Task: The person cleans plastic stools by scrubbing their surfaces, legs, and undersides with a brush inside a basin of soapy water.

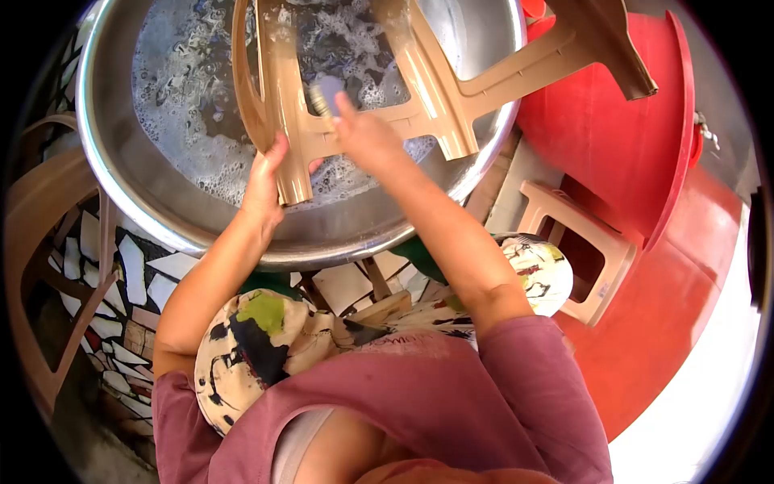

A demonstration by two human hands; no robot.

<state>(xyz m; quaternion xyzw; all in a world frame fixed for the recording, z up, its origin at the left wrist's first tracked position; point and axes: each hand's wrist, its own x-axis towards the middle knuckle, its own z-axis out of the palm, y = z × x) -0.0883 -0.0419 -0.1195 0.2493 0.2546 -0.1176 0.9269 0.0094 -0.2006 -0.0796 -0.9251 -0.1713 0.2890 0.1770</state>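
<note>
A tan plastic chair (435, 89) lies tipped in a wide metal basin (133, 181) of sudsy water (189, 105), its legs pointing toward me. My left hand (262, 177) is wrapped round one of the legs near its end. In my right hand (367, 141), which is slightly blurred, is a scrub brush (326, 95) with pale bristles and a purplish back. The brush is beside that same leg, above the crossbar; whether its bristles touch the plastic I cannot tell.
At the right stand a large red tub (601, 121) and a small tan stool (592, 290) on a red floor (661, 323). More tan plastic furniture (40, 210) stands at the left on broken-tile paving (133, 270). My knees are close to the basin's near rim.
</note>
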